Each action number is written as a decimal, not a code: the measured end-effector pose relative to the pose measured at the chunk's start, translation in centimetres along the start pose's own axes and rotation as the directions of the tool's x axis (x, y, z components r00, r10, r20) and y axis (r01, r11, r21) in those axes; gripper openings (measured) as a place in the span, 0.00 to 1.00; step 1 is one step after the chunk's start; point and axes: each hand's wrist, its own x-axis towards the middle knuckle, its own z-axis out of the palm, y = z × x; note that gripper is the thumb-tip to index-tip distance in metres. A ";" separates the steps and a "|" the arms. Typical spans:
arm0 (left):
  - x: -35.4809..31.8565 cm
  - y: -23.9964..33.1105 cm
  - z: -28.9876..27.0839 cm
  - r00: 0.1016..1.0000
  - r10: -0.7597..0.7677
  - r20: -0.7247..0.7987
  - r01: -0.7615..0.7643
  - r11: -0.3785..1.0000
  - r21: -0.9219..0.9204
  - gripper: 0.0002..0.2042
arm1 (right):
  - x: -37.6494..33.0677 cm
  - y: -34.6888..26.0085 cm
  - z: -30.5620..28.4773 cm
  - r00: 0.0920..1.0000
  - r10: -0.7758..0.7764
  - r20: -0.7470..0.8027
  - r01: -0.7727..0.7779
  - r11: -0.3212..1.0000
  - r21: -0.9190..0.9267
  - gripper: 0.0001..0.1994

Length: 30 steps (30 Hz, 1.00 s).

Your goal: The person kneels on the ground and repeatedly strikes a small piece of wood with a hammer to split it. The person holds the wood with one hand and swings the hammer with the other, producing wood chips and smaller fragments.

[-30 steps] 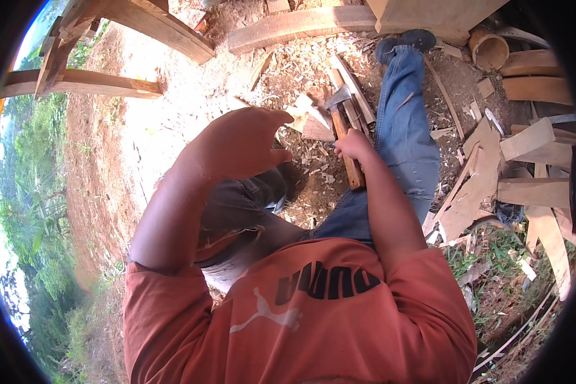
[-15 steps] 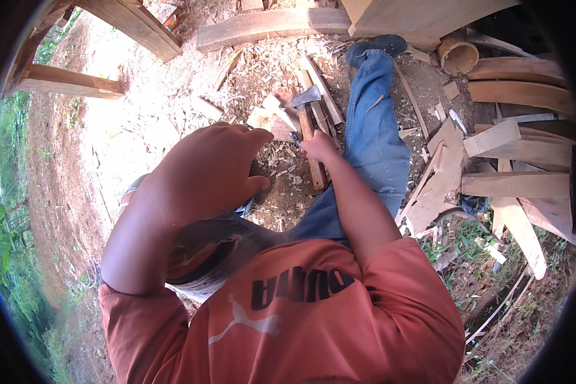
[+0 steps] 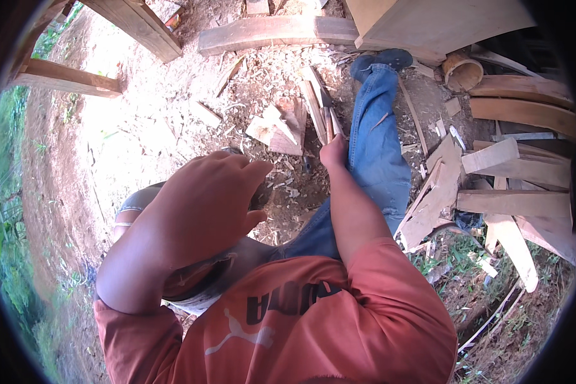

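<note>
My right hand (image 3: 334, 152) is stretched out in front of me and closed around the wooden handle of a hand tool (image 3: 326, 120). The tool points away from me over a small heap of split wood pieces (image 3: 278, 131) on the dirt. My right leg in blue jeans (image 3: 377, 147) lies straight beside it. My left hand (image 3: 201, 205) hangs raised close to the camera with its back toward me. Its fingers are loosely extended and nothing shows in it. It covers my bent left knee.
Cut planks and offcuts (image 3: 512, 166) are piled at the right. A thick beam (image 3: 275, 32) and a large board (image 3: 441, 22) lie at the top, a bamboo section (image 3: 462, 72) beside them. Timber posts (image 3: 67, 78) stand upper left. Wood chips litter the dirt.
My left hand has dropped lower and to the left in the picture. My right hand keeps its grip on the tool at about the same spot by the wood pieces.
</note>
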 end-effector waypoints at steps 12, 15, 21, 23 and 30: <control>1.3 0.8 -0.3 0.997 -0.014 0.076 0.014 1.000 0.001 0.31 | 2.2 -0.9 1.6 0.998 -0.031 0.062 0.031 1.000 0.007 0.20; 1.6 0.8 -0.1 0.996 0.001 0.086 0.000 1.000 -0.017 0.30 | 2.5 -1.6 0.4 0.990 -0.043 0.133 0.042 0.999 0.012 0.23; 3.2 1.4 -0.1 0.997 -0.043 0.071 0.035 0.994 0.102 0.30 | 1.4 -0.6 -0.1 0.952 0.065 0.300 -0.111 0.984 0.139 0.24; 3.7 1.3 -0.3 0.988 -0.126 0.091 0.114 0.986 0.122 0.30 | -1.4 -3.9 -3.2 0.885 0.104 0.454 -0.252 0.926 0.279 0.24; 5.7 -0.6 0.7 0.990 -0.140 0.024 0.130 0.960 0.246 0.31 | -6.9 -5.8 -10.7 0.704 -0.077 0.706 -0.594 0.482 0.645 0.16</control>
